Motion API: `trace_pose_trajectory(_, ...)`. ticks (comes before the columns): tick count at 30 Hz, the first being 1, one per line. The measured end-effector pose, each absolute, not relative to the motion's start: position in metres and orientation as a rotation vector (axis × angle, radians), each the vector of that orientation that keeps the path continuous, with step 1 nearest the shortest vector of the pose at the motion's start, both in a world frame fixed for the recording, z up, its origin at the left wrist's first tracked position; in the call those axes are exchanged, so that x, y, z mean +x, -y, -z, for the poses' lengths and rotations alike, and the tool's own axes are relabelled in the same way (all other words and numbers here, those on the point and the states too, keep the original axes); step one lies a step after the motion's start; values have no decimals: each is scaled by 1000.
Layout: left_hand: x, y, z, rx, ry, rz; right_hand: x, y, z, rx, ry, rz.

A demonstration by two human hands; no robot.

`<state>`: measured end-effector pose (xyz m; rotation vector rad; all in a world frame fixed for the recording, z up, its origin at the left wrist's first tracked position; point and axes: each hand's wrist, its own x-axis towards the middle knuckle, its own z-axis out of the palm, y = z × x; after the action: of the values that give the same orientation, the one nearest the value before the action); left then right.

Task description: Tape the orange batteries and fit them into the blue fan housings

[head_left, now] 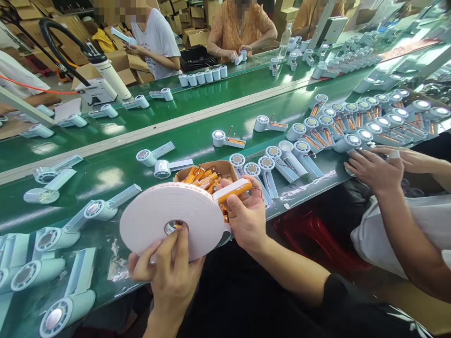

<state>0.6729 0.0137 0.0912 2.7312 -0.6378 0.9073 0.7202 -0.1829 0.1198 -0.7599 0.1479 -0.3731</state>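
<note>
- We see a brightly and evenly lit scene; the light comes from overhead, as the white reflections on the green conveyor belt [197,141] show.
- Glare is strongest at the upper right, where the far belt surface [405,51] washes out to near white.
- The round metal faces of the fan housings [352,140] return small bright highlights.
- Shadows are soft and short; the darkest area lies below the belt edge, around the black sleeve [317,300].
- Focus is sharp on the tape roll [169,211] and both near hands.
- Wide-angle distortion bends the belt edges and stretches objects at the left corner.
- Faces in the background are pixelated.
</note>
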Motion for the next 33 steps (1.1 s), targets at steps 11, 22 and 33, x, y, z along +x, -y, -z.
trace_pose_trajectory(11,755,-40,-153,2546,1131,-76,779,308,-157,-1067,-15,624)
trace_pose_trajectory(22,1014,-14,-138,2986,303,2,721,324,-123,-1252,-45,400)
trace_pose_trajectory(33,1092,14,-121,3061,864,405,873,311,-163,-1539,262,269)
